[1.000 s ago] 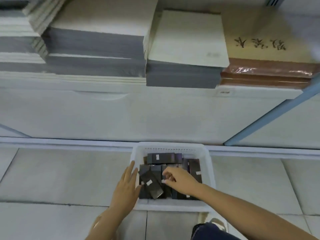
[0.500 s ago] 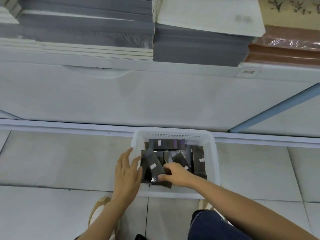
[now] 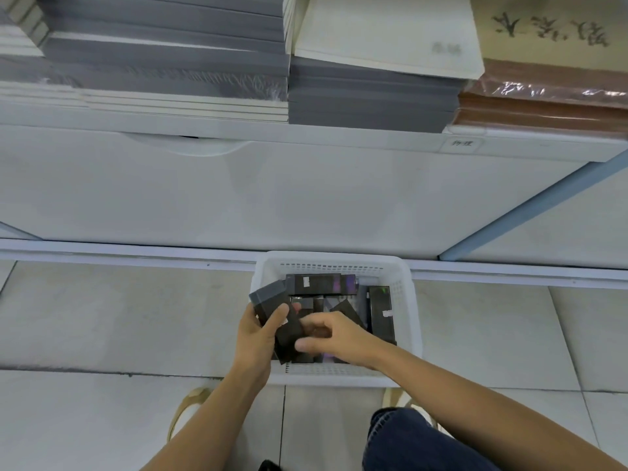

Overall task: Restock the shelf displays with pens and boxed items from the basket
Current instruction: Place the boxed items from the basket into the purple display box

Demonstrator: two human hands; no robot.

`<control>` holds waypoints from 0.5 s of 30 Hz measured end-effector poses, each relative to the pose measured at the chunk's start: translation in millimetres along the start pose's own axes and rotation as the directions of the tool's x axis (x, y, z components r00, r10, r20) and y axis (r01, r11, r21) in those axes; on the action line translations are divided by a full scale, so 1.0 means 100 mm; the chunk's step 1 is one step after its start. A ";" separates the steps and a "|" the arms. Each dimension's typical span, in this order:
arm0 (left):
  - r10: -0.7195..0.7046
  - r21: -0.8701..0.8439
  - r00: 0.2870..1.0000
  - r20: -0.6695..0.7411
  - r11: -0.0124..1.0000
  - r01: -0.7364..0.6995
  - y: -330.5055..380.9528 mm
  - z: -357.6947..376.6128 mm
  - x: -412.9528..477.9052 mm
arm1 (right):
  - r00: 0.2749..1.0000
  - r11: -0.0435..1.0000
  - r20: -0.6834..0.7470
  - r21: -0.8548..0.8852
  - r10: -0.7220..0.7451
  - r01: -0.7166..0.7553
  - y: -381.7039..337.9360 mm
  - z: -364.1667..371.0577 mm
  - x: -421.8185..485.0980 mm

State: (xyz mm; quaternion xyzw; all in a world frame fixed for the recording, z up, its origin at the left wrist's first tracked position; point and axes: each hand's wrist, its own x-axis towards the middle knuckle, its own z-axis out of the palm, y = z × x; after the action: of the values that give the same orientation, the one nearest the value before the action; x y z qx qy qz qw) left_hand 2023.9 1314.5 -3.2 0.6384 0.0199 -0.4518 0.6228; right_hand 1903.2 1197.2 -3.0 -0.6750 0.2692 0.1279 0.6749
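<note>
White basket (image 3: 413, 300) sits on the floor tiles (image 3: 119, 317) at about 6 o'clock, right against the shelf base; it's full of dark boxes (image 3: 321, 283); the left hand (image 3: 256, 338) is wrapped around one dark box (image 3: 272, 300), tilted up at the basket's 9 o'clock edge; the right hand (image 3: 336, 334) has its fingers curled and seems to pinch that same box's lower end, hard to tell; paper stacks (image 3: 370, 93) at 12.

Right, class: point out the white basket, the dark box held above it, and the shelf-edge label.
White basket (image 3: 333, 259): head view, far rim.
Dark box (image 3: 268, 294): head view, upper end.
Shelf-edge label (image 3: 462, 143): head view, centre.
</note>
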 end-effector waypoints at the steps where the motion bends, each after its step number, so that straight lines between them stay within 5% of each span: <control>1: 0.020 -0.015 1.000 -0.018 1.000 -0.020 0.00 -0.03 0.01 | 0.999 0.998 -0.040 -0.069 0.000 -0.003 0.02 -0.05 0.00; 6: -0.063 0.026 0.997 -0.047 0.998 0.064 -0.02 -0.12 0.03 | 0.934 0.851 -0.351 -0.471 0.060 -0.232 0.36 -0.35 -0.02; 12: -0.153 0.054 0.988 0.024 0.987 0.151 -0.10 -0.12 0.06 | 0.954 0.713 -0.212 -0.634 0.210 -0.298 0.64 -0.32 -0.06; 15: -0.157 0.096 0.986 0.054 0.984 0.152 -0.12 -0.12 0.05 | 0.959 0.738 -0.249 -0.621 0.135 -0.265 0.63 -0.36 -0.04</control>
State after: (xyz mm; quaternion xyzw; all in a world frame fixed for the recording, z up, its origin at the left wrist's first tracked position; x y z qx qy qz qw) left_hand 2026.3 1324.1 -17.7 0.6488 0.0295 -0.5186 0.5562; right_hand 1859.7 1165.8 -51.8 -0.8424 0.3415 0.2209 0.3534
